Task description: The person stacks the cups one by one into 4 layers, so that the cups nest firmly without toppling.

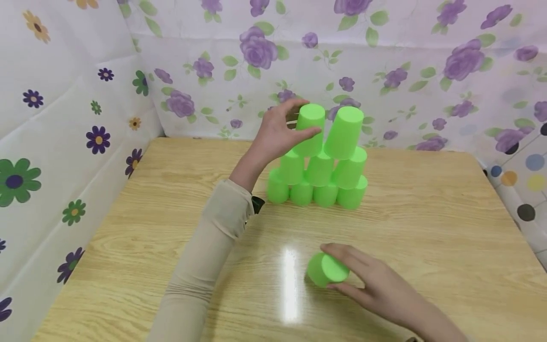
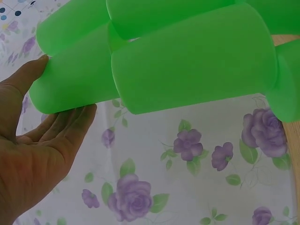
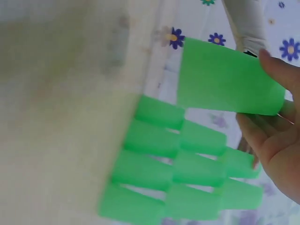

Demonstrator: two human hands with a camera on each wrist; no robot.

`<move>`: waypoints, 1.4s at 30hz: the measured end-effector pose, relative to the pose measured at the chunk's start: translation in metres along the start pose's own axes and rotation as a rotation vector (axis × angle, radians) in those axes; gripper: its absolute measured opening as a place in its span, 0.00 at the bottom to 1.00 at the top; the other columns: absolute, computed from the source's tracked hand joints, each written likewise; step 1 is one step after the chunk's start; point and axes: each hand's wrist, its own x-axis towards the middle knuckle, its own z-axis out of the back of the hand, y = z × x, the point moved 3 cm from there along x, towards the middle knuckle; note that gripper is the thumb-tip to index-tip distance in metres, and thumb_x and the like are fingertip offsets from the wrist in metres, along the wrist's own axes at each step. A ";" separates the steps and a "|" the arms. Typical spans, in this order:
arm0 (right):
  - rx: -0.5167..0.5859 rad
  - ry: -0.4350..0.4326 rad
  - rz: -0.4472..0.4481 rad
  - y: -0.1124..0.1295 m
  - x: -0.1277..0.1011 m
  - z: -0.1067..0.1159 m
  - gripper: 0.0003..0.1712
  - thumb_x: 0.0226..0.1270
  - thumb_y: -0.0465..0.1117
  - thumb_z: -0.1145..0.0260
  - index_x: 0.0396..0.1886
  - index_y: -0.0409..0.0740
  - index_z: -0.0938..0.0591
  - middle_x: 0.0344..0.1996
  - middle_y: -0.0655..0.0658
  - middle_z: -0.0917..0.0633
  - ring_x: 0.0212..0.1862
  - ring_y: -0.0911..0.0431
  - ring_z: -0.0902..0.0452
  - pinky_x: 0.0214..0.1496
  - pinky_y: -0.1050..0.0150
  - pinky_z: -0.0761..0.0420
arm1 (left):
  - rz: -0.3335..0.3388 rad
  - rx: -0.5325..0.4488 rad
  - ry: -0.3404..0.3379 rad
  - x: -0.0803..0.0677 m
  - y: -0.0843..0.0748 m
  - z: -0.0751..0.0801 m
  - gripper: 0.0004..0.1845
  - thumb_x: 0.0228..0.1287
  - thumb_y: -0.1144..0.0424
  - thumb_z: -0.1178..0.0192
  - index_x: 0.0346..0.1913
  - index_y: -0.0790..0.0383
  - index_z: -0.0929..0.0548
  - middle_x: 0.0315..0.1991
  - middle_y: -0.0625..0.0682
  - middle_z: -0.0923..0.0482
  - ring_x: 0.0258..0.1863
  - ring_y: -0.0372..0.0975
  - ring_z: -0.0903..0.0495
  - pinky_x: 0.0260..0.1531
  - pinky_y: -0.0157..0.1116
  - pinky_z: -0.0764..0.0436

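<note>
Green plastic cups stand upside down in a stepped stack: a bottom row (image 1: 301,194) of several, a middle row (image 1: 320,170) of three, and two on top. My left hand (image 1: 282,129) holds the top row's left cup (image 1: 311,124), thumb on the near side and fingers behind. The left wrist view shows the hand (image 2: 47,136) around the closed end of that cup (image 2: 77,75). Beside it stands the top right cup (image 1: 345,133), leaning slightly. My right hand (image 1: 376,280) grips another green cup (image 1: 326,270) by its closed end, in front of the stack.
The stack is on a wood-grain table (image 1: 406,228), toward its back. Flowered cloth (image 1: 256,85) hangs right behind the table, and another patterned cloth (image 1: 72,156) lines the left side. My left sleeve (image 1: 201,266) reaches across the table's left half.
</note>
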 end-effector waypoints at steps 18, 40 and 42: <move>-0.057 -0.370 -0.022 -0.023 0.102 0.177 0.40 0.41 0.25 0.25 0.59 0.39 0.28 0.52 0.49 0.20 0.46 0.71 0.24 0.48 0.82 0.26 | 0.065 -0.017 0.011 0.003 0.006 -0.004 0.34 0.51 0.58 0.30 0.62 0.58 0.29 0.56 0.51 0.24 0.55 0.41 0.24 0.49 0.27 0.23; -0.155 -0.113 -0.133 -0.050 0.230 0.190 0.32 0.58 0.49 0.31 0.62 0.51 0.27 0.48 0.54 0.24 0.49 0.62 0.22 0.51 0.69 0.22 | 0.036 -0.036 0.011 0.003 0.002 0.001 0.33 0.51 0.62 0.30 0.61 0.62 0.29 0.54 0.54 0.24 0.53 0.38 0.23 0.50 0.24 0.25; -0.168 -0.099 -0.146 -0.051 0.230 0.188 0.32 0.58 0.50 0.32 0.62 0.51 0.26 0.48 0.54 0.24 0.51 0.60 0.22 0.50 0.71 0.21 | 0.038 -0.035 0.013 0.002 -0.001 0.002 0.33 0.52 0.64 0.31 0.61 0.64 0.30 0.54 0.55 0.24 0.53 0.39 0.23 0.50 0.24 0.25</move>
